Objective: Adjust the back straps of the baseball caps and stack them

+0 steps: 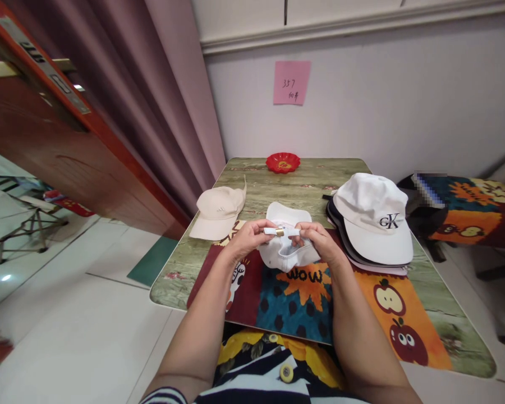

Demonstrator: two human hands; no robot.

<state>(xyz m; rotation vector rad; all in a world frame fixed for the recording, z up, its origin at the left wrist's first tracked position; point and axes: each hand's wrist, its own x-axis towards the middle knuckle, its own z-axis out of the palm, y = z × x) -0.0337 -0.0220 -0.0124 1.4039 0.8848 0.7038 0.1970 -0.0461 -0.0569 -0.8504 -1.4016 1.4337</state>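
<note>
A white cap [288, 213] lies on the table in front of me, its back opening and strap turned toward me. Across that opening runs a white back strap [293, 232] with a small gold-coloured buckle. My left hand [250, 240] pinches the strap's left end. At the other end, my right hand [320, 240] grips the strap between thumb and fingers, with some fingertips behind it. To the left sits a beige cap [219, 210] with its brim toward me. On the right, a white cap with dark lettering [370, 207] tops a stack of several caps.
A red scalloped dish [283, 163] stands at the table's far edge. A colourful printed mat [294, 303] covers the near part of the wooden-patterned table [172, 280]. A pink note [292, 82] is on the wall, and a brown door [79, 146] stands at left.
</note>
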